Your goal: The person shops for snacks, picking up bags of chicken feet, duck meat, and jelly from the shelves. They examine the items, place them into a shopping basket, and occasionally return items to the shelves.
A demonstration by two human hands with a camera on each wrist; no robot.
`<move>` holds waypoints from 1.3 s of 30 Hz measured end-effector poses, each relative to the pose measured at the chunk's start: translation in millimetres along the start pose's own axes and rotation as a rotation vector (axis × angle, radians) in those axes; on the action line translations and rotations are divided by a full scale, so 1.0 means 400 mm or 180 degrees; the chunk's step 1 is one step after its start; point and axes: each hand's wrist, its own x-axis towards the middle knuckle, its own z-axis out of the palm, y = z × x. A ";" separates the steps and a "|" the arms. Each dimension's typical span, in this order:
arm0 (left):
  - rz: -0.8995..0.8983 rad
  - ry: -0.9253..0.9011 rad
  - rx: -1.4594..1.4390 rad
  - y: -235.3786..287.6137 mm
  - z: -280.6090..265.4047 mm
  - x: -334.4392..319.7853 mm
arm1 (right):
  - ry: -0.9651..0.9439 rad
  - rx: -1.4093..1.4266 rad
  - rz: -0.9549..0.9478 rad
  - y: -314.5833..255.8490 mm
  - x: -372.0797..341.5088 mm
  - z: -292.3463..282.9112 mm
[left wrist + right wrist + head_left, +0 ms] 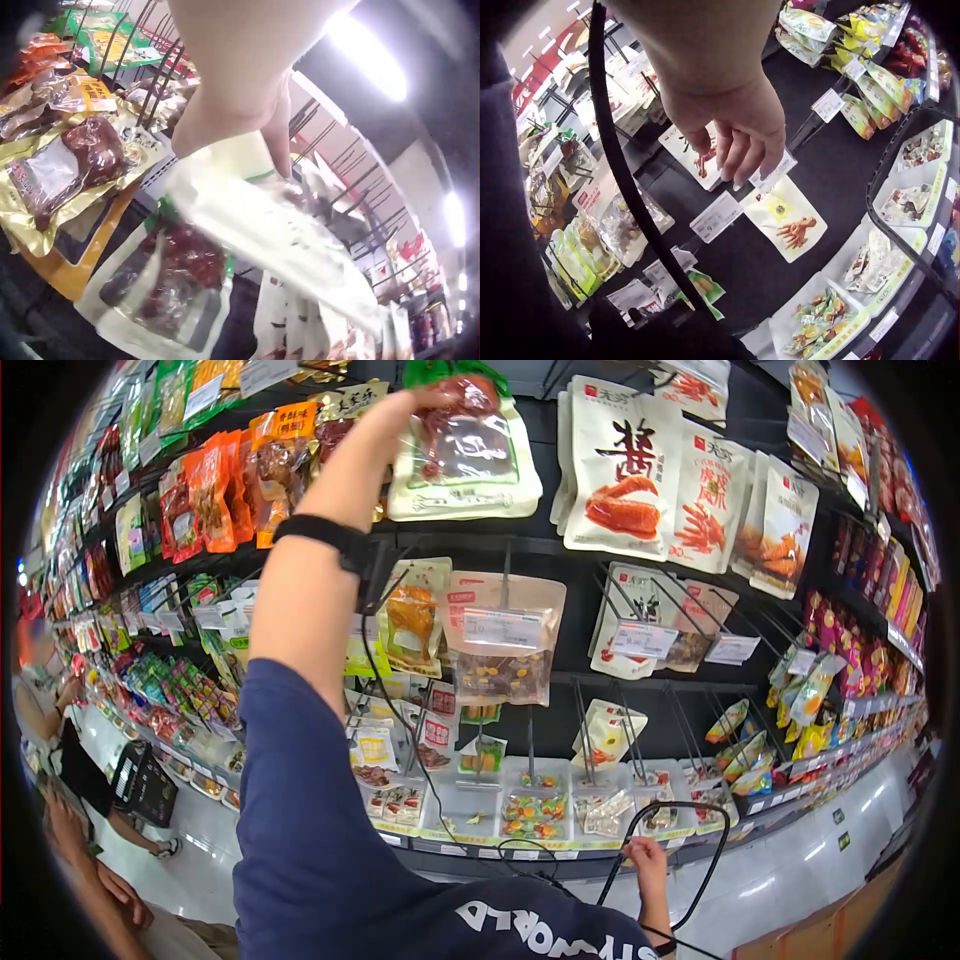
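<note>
High on the rack, my left hand (438, 402) grips a pale-edged, vacuum-sealed bag of dark red meat (465, 465) near its top. In the left wrist view the left hand (232, 112) has its fingers and thumb around a whitish bag (270, 232), blurred and seen edge-on. A similar green-topped meat bag (169, 285) hangs just below it. Low by my body, the right hand (648, 852) hangs with loosely bent fingers, holding nothing. A black loop handle (722, 850) surrounds that forearm. In the right wrist view the right hand (739, 131) overlaps hanging snack bags.
White chicken-feet bags (700, 500) hang right of the left hand, and orange meat bags (212, 495) to its left. Metal hooks with price tags (500, 627) stick out. Clear bins (535, 820) line the bottom shelf. People and a black basket (145, 785) stand at left.
</note>
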 end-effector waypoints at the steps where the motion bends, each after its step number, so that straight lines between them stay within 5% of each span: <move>1: 0.0119 -0.0127 0.0155 0.050 0.009 -0.048 | 0.0030 0.0042 0.0028 -0.023 -0.006 0.003; 4: 0.0194 0.0135 0.0495 0.113 -0.007 -0.123 | -0.0049 -0.0310 -0.0150 -0.121 -0.026 -0.016; 6: -0.0149 0.0231 0.0327 0.129 -0.034 -0.160 | -0.0171 -0.0155 -0.0196 -0.180 -0.028 -0.031; 8: 0.0195 -0.0236 -0.0228 0.145 -0.044 -0.215 | -0.0170 -0.0196 -0.0259 -0.240 -0.031 -0.046; 11: 0.0089 0.0066 -0.0314 0.160 -0.013 -0.320 | -0.0626 -0.0193 -0.0833 -0.380 -0.036 -0.022; 14: 0.0265 -0.0955 -0.0263 0.169 0.050 -0.374 | -0.1328 0.0157 -0.1340 -0.476 -0.006 0.057; 17: -0.0015 -0.1343 -0.0077 0.123 0.142 -0.408 | -0.1603 0.1088 -0.2021 -0.596 -0.005 0.232; 18: 0.0258 -0.1564 -0.0531 0.112 0.226 -0.458 | -0.1418 0.1398 -0.1962 -0.624 -0.019 0.294; 19: -0.0184 -0.1371 0.0053 0.116 0.260 -0.508 | -0.1623 0.1587 -0.1761 -0.624 -0.030 0.325; 21: 0.0382 -0.1135 0.0167 0.065 0.335 -0.576 | -0.2252 0.1900 -0.1665 -0.590 -0.009 0.351; 22: 0.0986 -0.0996 0.0766 0.040 0.344 -0.585 | -0.2073 0.2233 -0.1481 -0.614 -0.040 0.380; 24: 0.0291 -0.1347 0.0723 0.022 0.322 -0.576 | -0.2874 0.2642 -0.0736 -0.595 -0.015 0.381; 27: -0.0188 -0.1838 0.1522 0.052 0.290 -0.566 | -0.2978 0.3157 0.0148 -0.591 -0.020 0.440; 29: -0.0014 -0.2386 0.1831 0.058 0.207 -0.495 | -0.2932 0.3453 0.0302 -0.591 -0.023 0.458; 30: -0.0938 -0.2570 0.1293 0.111 0.146 -0.461 | -0.2874 0.3735 0.0471 -0.589 -0.023 0.460; 31: -0.0064 -0.2392 0.0960 0.091 0.069 -0.413 | -0.2645 0.3254 -0.0292 -0.564 -0.013 0.462; 32: -0.0044 -0.1301 0.1839 0.048 -0.020 -0.335 | -0.2678 0.3251 -0.0291 -0.546 -0.006 0.450; 33: 0.0094 -0.0408 0.1750 0.066 -0.085 -0.322 | -0.2565 0.3155 -0.0442 -0.526 0.006 0.426; 37: -0.0346 0.0848 0.2475 -0.035 -0.390 -0.227 | -0.2104 0.3441 -0.0327 -0.472 0.000 0.346; 39: 0.0225 0.2218 0.3020 -0.103 -0.511 -0.206 | -0.1817 0.3395 -0.0268 -0.480 -0.016 0.334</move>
